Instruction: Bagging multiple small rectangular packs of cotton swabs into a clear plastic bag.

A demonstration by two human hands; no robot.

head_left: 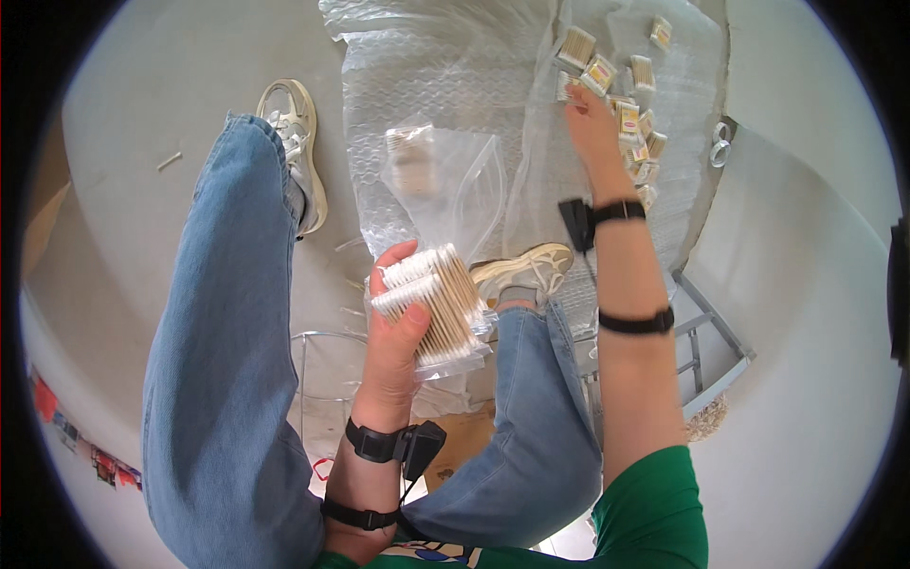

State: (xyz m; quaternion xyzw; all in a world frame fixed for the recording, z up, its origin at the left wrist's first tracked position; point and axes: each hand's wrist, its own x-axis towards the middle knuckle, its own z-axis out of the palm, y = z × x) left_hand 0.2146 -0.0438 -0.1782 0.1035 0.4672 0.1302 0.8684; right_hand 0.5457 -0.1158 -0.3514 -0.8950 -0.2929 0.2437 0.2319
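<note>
**Gathering cotton-swab packs: grip and reach notes**

Left hand: closed around a stack of cotton-swab packs, thumb across the near face, fingers curled over the far edge. The stack sits upright in the palm, held above the knees.

Right hand: stretched forward, well apart from the left, fingers down among the loose swab packs scattered on the plastic. Whether it has pinched one yet cannot be told; the fingertips are hidden among the packs.

Judgement on technique: the film wrapping looks slick, so the left thumb should press flat across the stack rather than at a corner, or the packs may slide and fan out. The right hand would do best taking one pack by its long edges, lifting clear of its neighbours before bringing it back.

Materials:
- Packs: small, flat, rectangular, clear film over tan wooden sticks with white tips; some show a coloured label.
- Bubble wrap sheet: translucent, dimpled, crinkled, spread ahead of both hands.
- Clear plastic bag: soft, glossy, lying just beyond the left hand with a few items inside, blurred.
- Wrist straps, black, on both forearms.
- Floor: smooth, pale grey.
- Jeans: blue denim, below and beside the left hand.
</note>
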